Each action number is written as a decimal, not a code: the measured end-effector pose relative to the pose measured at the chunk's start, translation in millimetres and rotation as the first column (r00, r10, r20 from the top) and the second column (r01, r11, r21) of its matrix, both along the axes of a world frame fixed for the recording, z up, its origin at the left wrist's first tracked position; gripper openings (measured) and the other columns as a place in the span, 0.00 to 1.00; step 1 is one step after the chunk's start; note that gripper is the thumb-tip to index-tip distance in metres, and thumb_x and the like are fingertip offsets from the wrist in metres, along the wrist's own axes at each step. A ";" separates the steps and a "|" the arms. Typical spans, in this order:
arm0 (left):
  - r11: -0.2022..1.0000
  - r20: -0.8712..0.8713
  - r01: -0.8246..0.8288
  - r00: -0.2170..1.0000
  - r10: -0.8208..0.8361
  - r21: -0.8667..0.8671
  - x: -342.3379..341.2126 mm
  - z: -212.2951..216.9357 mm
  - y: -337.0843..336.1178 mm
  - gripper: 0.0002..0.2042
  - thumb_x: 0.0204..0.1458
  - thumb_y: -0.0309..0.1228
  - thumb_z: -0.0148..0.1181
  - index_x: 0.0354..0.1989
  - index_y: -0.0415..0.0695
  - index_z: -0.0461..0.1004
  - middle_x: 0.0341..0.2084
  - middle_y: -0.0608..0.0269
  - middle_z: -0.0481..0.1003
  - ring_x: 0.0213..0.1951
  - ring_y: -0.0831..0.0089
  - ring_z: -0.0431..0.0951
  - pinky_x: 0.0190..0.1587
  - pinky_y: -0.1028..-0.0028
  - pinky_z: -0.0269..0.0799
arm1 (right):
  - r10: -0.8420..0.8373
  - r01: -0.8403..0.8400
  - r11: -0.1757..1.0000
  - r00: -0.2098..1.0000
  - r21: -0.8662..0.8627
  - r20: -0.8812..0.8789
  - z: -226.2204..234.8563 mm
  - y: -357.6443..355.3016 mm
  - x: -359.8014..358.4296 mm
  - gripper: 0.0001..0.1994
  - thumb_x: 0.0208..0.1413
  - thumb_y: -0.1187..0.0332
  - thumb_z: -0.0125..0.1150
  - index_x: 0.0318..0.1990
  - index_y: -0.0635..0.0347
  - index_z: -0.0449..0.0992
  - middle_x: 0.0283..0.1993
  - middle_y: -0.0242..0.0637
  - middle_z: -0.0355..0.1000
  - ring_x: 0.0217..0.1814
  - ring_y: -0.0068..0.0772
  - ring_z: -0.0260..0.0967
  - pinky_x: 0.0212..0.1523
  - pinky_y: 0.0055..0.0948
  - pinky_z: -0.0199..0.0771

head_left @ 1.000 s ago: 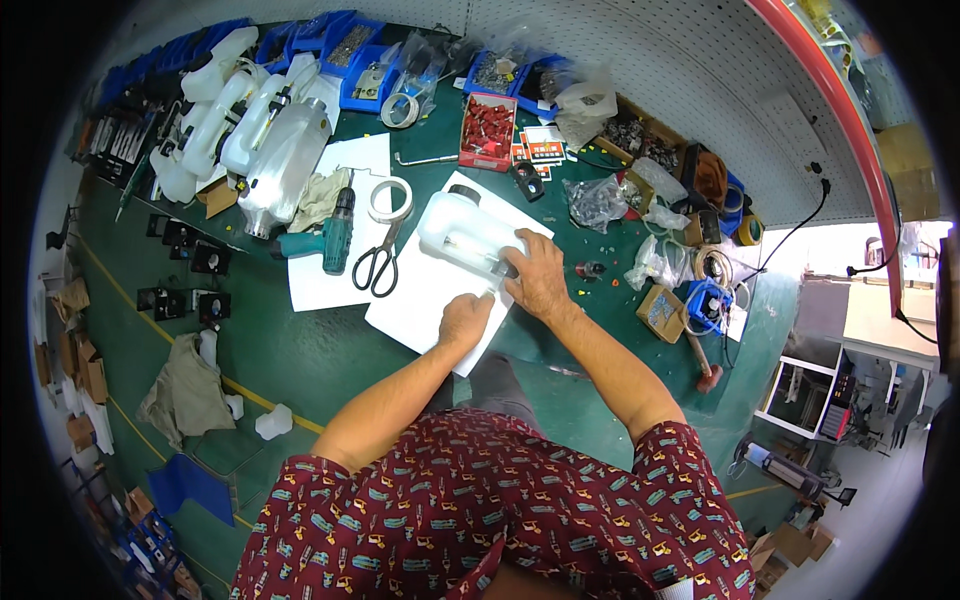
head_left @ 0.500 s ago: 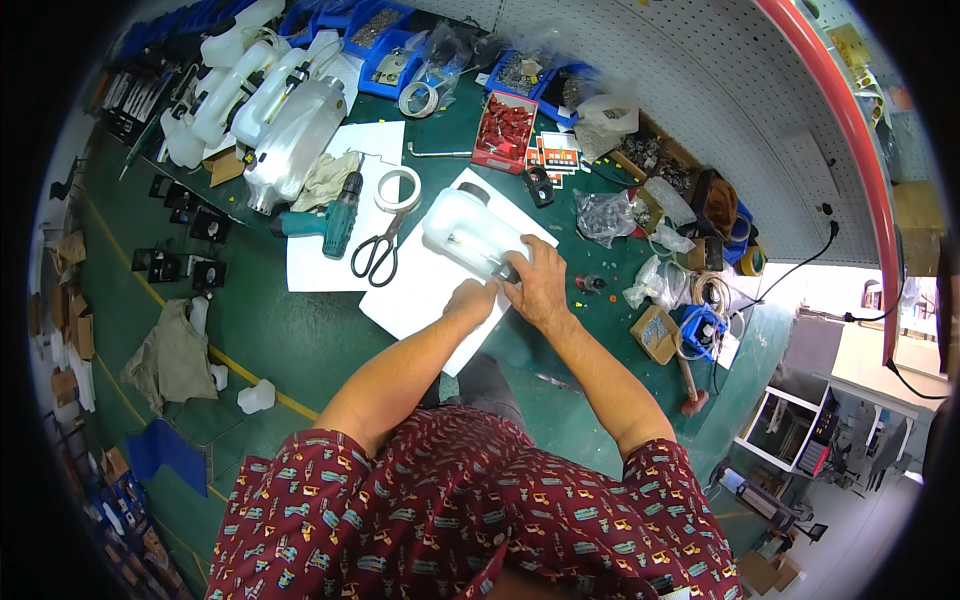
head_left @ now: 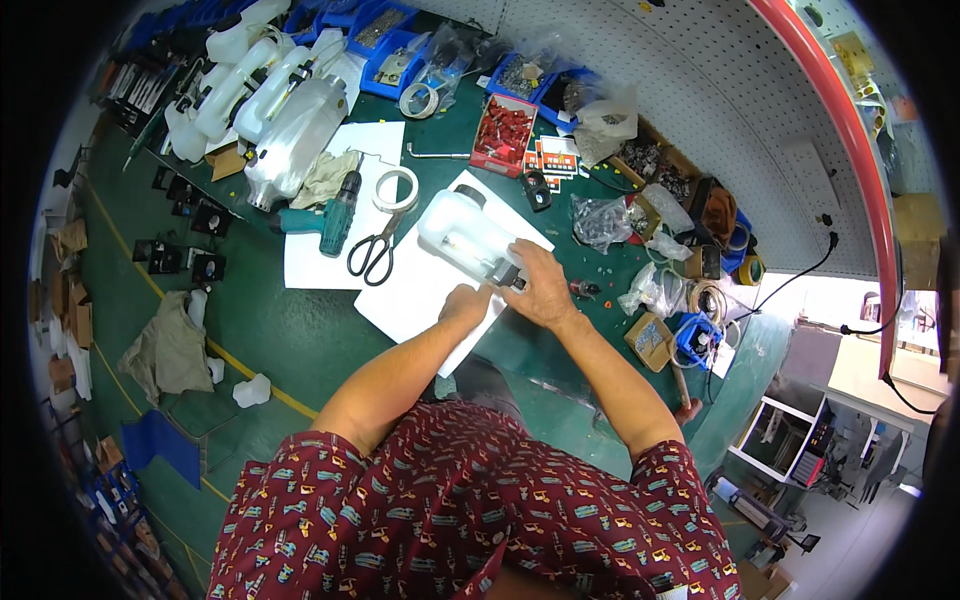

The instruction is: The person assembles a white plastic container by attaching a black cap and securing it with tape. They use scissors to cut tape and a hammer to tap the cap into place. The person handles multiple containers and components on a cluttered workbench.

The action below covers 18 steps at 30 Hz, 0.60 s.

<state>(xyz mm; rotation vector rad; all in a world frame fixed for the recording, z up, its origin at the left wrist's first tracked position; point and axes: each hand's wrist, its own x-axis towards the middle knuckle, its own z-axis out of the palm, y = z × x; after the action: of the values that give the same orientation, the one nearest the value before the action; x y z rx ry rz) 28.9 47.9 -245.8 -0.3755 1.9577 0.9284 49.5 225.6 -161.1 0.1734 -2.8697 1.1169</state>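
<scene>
A translucent white container [head_left: 458,228] is laid on a white sheet [head_left: 400,292] near the middle of the green tabletop [head_left: 432,172], with its dark cap [head_left: 470,194] turned to the far side and a dark fitting [head_left: 505,272] seen at its near right end. By the right hand [head_left: 543,290] this end is touched, the fingers being bent and set rather narrowly around the fitting. The left hand [head_left: 466,306] is kept curled just beside it, on the near side, over the sheet (whether anything is pinched between its fingers cannot be told). To the left of the container, black-handled scissors [head_left: 372,258] are laid, with a roll of tape [head_left: 378,195] placed beyond them and a teal drill [head_left: 340,222] set farther left. On the far side, a box of red parts [head_left: 503,133] is seen, and blue bins [head_left: 393,68] are ranged beyond it to the left. To the right, a clear plastic bag [head_left: 602,222] is found, and a small red-and-black item [head_left: 584,289] is placed near the right hand.
</scene>
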 end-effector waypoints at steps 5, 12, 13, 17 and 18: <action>0.998 -0.218 -0.051 0.975 0.040 -0.047 13.6 -26.1 2.3 0.30 0.64 0.51 0.55 0.24 0.32 0.80 0.20 0.49 0.79 0.21 0.59 0.80 0.34 0.57 0.76 | -0.043 0.110 0.978 0.938 -0.179 0.343 1.0 28.0 -18.4 0.29 0.51 0.70 0.62 0.63 0.64 0.74 0.63 0.60 0.74 0.64 0.61 0.73 0.66 0.45 0.72; 0.997 -0.165 -0.049 0.985 0.040 -0.051 11.9 -26.0 3.6 0.31 0.65 0.53 0.56 0.22 0.33 0.79 0.16 0.51 0.77 0.20 0.60 0.79 0.32 0.57 0.75 | 0.015 -0.038 0.998 0.936 0.058 0.351 3.4 9.9 -30.6 0.46 0.46 0.54 0.75 0.70 0.71 0.65 0.64 0.64 0.72 0.65 0.61 0.72 0.68 0.45 0.71; 0.997 -0.167 -0.041 0.985 0.029 -0.064 12.0 -25.0 2.8 0.32 0.66 0.54 0.56 0.23 0.33 0.79 0.16 0.52 0.77 0.20 0.60 0.79 0.32 0.58 0.75 | 0.034 -0.075 0.991 0.942 0.111 0.334 2.6 4.5 -31.1 0.50 0.44 0.51 0.78 0.72 0.71 0.62 0.65 0.64 0.71 0.66 0.62 0.71 0.68 0.45 0.71; 0.998 -0.216 -0.010 0.976 -0.002 -0.055 13.5 -27.0 0.8 0.33 0.65 0.56 0.55 0.23 0.34 0.80 0.16 0.52 0.77 0.19 0.60 0.79 0.31 0.57 0.75 | 0.032 -0.147 0.965 0.888 0.217 0.458 -9.3 0.3 -43.3 0.65 0.37 0.44 0.82 0.76 0.73 0.50 0.70 0.66 0.63 0.74 0.63 0.61 0.71 0.51 0.66; 0.998 -0.227 -0.007 0.974 -0.006 -0.056 13.7 -28.0 0.5 0.33 0.65 0.57 0.55 0.23 0.34 0.80 0.16 0.52 0.77 0.19 0.60 0.79 0.31 0.58 0.75 | 0.028 -0.163 0.962 0.858 0.219 0.512 -8.2 -0.2 -48.0 0.66 0.37 0.44 0.83 0.77 0.73 0.48 0.72 0.66 0.61 0.75 0.63 0.59 0.71 0.53 0.65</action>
<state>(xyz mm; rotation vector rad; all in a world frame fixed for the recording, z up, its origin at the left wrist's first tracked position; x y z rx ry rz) 42.6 48.4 -273.7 -0.3134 2.1965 0.9523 1.5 225.4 -169.2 0.0346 -3.5131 0.9069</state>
